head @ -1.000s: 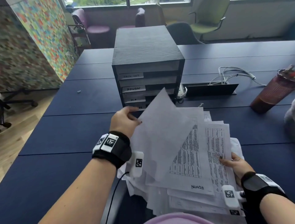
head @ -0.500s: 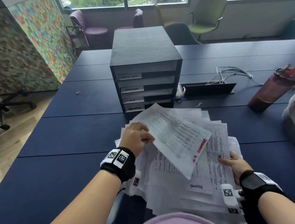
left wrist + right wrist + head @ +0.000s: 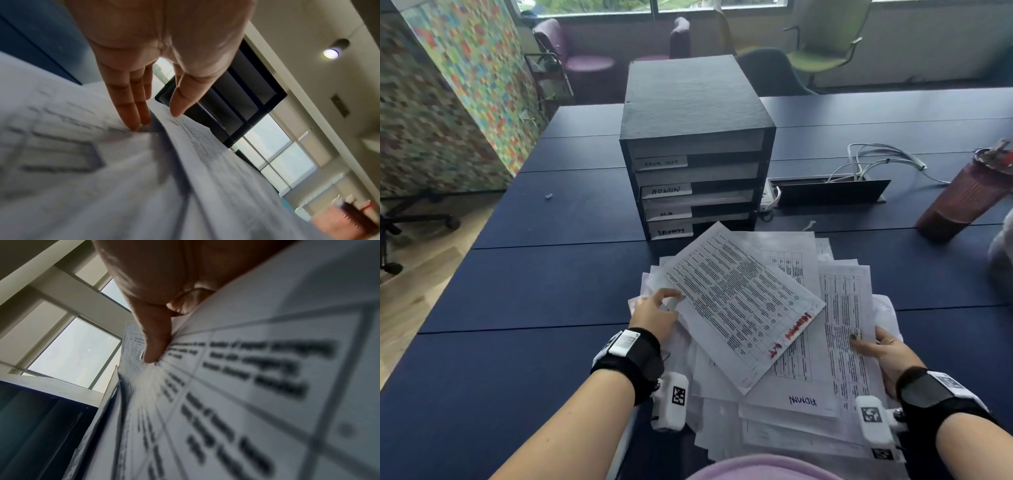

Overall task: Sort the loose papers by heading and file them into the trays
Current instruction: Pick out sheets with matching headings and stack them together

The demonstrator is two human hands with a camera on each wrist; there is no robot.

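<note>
A black stack of trays stands on the blue table, its handwritten labels facing me; one reads ADMIN. In front of it lies a loose pile of printed papers, and one sheet in it is headed ADMIN. On top, turned askew, rests a printed sheet with a red heading. My left hand pinches that sheet's left edge. In the left wrist view the left hand has its thumb on top and its fingers beneath. My right hand grips the pile's right edge, thumb pressed on the print.
A maroon tumbler stands at the right. A black cable box with white cables sits beside the trays. Something grey shows at the right edge. Bare blue table lies to the left. Chairs stand behind.
My left hand has turned the sheet from blank side up to print side up and lowered it toward me onto the pile. The right hand has stayed on the pile's edge.
</note>
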